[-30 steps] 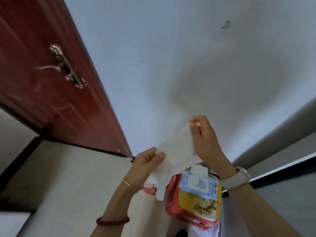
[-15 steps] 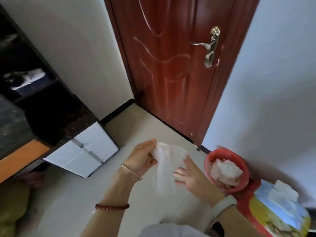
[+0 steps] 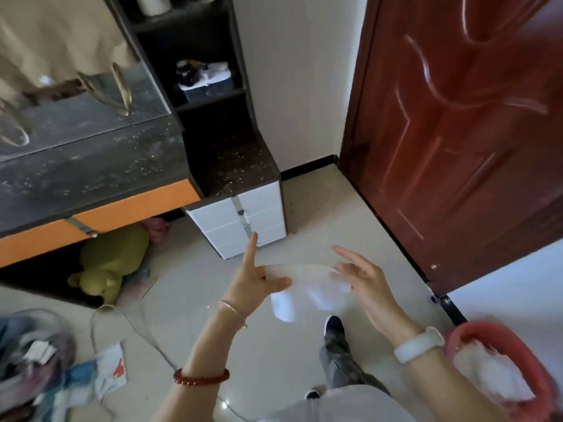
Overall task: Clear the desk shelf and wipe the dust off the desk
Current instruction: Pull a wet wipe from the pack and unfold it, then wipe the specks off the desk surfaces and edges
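A white wet wipe [image 3: 307, 292] hangs spread between my two hands above the floor. My left hand [image 3: 254, 277] pinches its left edge with the thumb, index finger pointing straight up. My right hand [image 3: 364, 283] holds the right edge at the thumb, its other fingers spread loosely. The dark desk top [image 3: 91, 166], speckled with dust, lies up and to the left of my hands, with an orange drawer front below it. The black desk shelf [image 3: 243, 83] stands at the desk's right end, and a few blurred items [image 3: 202, 74] sit on its middle level.
A white drawer cabinet [image 3: 243, 222] stands under the shelf. A red-brown door [image 3: 457, 132] is on the right. A red basket [image 3: 518, 348] with white wipes sits at lower right. A green plush toy [image 3: 112, 263] lies under the desk. Clothes and paper [image 3: 45, 370] litter the floor at left.
My view has swung left from the door to the desk and shelf. Both hands have pulled apart and stretched the wipe out wider, and my fingers have spread.
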Tool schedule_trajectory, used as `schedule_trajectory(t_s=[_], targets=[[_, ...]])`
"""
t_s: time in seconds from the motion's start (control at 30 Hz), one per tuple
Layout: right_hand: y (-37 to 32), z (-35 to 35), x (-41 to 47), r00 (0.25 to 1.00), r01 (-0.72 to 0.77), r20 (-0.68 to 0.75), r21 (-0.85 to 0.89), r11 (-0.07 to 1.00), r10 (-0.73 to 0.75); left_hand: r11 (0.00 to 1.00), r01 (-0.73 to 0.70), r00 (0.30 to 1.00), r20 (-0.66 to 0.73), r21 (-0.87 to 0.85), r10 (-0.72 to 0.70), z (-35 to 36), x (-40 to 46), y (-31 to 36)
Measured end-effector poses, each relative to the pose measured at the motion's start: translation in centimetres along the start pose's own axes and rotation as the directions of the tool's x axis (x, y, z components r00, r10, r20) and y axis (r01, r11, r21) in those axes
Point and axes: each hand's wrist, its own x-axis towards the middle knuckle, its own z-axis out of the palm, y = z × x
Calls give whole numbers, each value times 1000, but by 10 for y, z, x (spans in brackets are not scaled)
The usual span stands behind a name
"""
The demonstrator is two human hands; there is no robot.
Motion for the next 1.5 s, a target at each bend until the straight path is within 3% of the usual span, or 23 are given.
schedule_trajectory(t_s=[0.13, 0.2, 0.27, 0.33, 0.4, 0.5, 0.57, 0.7, 0.87, 0.93, 1.03, 1.1, 1.17, 1.23, 1.3, 1.43, 1.5], targets=[[-12, 8, 56, 986, 34, 164, -347, 937, 25, 918, -41, 992, -96, 394, 86, -18, 39, 8], [-16, 10, 89, 976, 167, 208, -553, 816, -59, 828, -41, 977, -151, 559, 151, -24, 62, 15], [-21, 13, 127, 959, 273, 241, -666, 695, -146, 804, -53, 956, -202, 592, 212, -32, 92, 21], [-29, 13, 165, 945, 319, 276, -673, 667, -174, 864, -31, 950, -255, 503, 183, -41, 124, 29], [-44, 14, 195, 950, 274, 287, -577, 770, -123, 958, 25, 962, -268, 285, 54, -48, 150, 38], [-65, 21, 239, 963, 2, 260, -273, 962, 72, 998, 39, 937, -345, -44, -52, -56, 190, 49], [-72, 34, 264, 963, -150, 211, -90, 985, 166, 992, 39, 902, -422, -122, -87, -61, 214, 53], [-67, 67, 317, 989, -95, 82, -278, 956, 123, 991, 65, 845, -522, -120, -118, -78, 264, 51], [-55, 111, 385, 908, -319, 192, -260, 911, 373, 964, 174, 797, -547, -199, -257, -121, 333, 32], [-43, 126, 420, 938, -246, 134, -394, 886, 320, 963, 204, 812, -518, -177, -267, -142, 362, 21], [-18, 143, 474, 979, -90, 89, -619, 780, 183, 966, 226, 853, -453, -127, -259, -166, 404, 9], [5, 151, 511, 985, -35, 92, -722, 691, 146, 964, 265, 863, -455, 39, -219, -180, 431, -6], [25, 154, 543, 995, -41, 24, -805, 592, 101, 930, 308, 861, -475, 201, -183, -189, 451, -25], [35, 154, 567, 994, -81, -104, -874, 479, -21, 868, 333, 859, -498, 369, -118, -194, 464, -45], [42, 156, 585, 976, -65, -140, -917, 394, -165, 787, 329, 872, -488, 521, -41, -197, 474, -65], [65, 168, 588, 958, 188, 127, -955, 230, -256, 650, 324, 895, -445, 687, 24, -198, 491, -100], [93, 174, 572, 928, 345, 314, -927, 144, -201, 599, 324, 900, -434, 732, 43, -196, 497, -115]])
